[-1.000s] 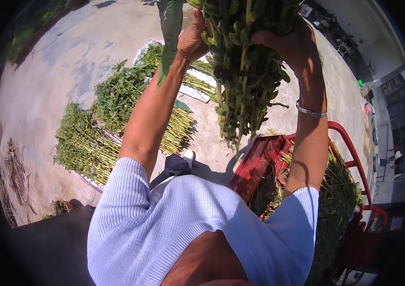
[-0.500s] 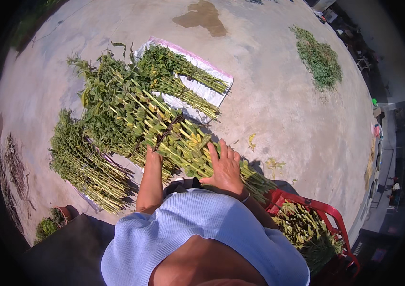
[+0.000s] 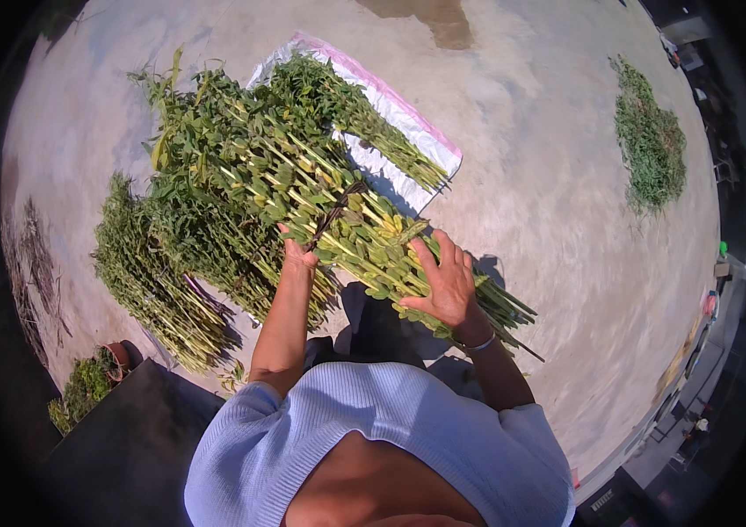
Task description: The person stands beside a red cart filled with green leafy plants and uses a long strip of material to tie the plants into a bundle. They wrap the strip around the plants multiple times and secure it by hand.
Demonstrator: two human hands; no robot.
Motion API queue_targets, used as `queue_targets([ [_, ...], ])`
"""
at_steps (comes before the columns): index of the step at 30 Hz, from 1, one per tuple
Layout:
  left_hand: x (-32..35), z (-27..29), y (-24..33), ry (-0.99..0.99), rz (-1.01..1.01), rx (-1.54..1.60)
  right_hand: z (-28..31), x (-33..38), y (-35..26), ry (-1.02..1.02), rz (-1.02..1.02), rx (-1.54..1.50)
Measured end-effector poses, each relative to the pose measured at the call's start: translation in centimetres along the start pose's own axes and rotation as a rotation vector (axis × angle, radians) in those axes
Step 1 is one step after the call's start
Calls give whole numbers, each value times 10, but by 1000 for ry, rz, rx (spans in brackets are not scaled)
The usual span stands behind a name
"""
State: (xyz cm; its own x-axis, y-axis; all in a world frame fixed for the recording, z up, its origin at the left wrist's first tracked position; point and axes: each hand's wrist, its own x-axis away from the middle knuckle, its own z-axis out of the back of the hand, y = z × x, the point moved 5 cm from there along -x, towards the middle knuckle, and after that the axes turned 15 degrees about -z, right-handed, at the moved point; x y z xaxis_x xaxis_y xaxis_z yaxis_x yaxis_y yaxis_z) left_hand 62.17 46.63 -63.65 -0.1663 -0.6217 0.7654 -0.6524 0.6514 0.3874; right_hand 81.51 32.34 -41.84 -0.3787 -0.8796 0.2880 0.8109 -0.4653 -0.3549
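A big bundle of sesame stalks [image 3: 303, 193], thick with green and yellowish pods, slants from the upper left to the lower right in front of me. A dark twisted tie [image 3: 335, 215] circles its middle. My left hand [image 3: 298, 250] grips the near side beside the tie, its fingers partly hidden under the stalks. Nearer the cut ends, my right hand [image 3: 450, 285] clasps the bundle from above, thumb and fingers spread around it. The leafy tops overlap other stalks lying behind and to the left.
More stalks [image 3: 158, 277] lie at the left. Another bunch [image 3: 382, 132] rests on a white sheet with a pink edge [image 3: 434, 145]. A heap of green plants [image 3: 650, 140] is on the concrete at far right. A potted plant [image 3: 83, 391] stands at lower left beside a dark surface [image 3: 140, 448].
The view has shifted, and the red crate at lower right is out of sight. The bundle's cut ends now show over the concrete. Both hands keep their hold on it.
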Motion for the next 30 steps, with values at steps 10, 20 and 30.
queue_targets([
  [10, -100, 38, 31, 189, -127, -372, -112, -178, 72, -214, -70, -21],
  [20, 73, 253, 17, 404, 81, -838, -222, -24, 232, -771, -533, -85],
  [30, 85, 196, 7, 84, -149, -677, -168, -34, 186, -576, -714, -464],
])
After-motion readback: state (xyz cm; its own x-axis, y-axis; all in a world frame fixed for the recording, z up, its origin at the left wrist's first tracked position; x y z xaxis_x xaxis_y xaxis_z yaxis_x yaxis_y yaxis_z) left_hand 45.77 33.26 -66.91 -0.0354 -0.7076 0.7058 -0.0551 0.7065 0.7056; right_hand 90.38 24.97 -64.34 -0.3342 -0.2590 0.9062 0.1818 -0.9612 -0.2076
